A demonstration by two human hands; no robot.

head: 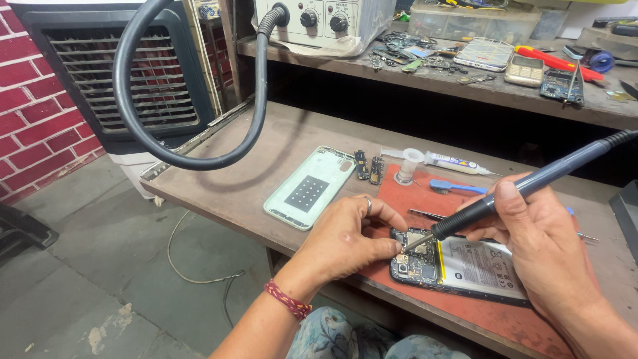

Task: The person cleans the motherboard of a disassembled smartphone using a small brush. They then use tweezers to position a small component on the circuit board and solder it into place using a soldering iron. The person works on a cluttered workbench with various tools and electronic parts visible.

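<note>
On the red mat (465, 193), right hand (538, 233) grips soldering iron (505, 199); left hand (345, 239) pinches opened phone (458, 266).

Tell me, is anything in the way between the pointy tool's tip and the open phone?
Nothing visible is. The soldering iron in the right hand has its tip right at the opened phone, beside the left hand fingertips pressed next to that spot.

Right hand (531, 233) gripping soldering iron (531, 188), tip down on opened phone (458, 266). Left hand (345, 236) pinching at phone's board beside tip. Pale green back cover (309, 187) lying left on surface (266, 143), apart.
</note>
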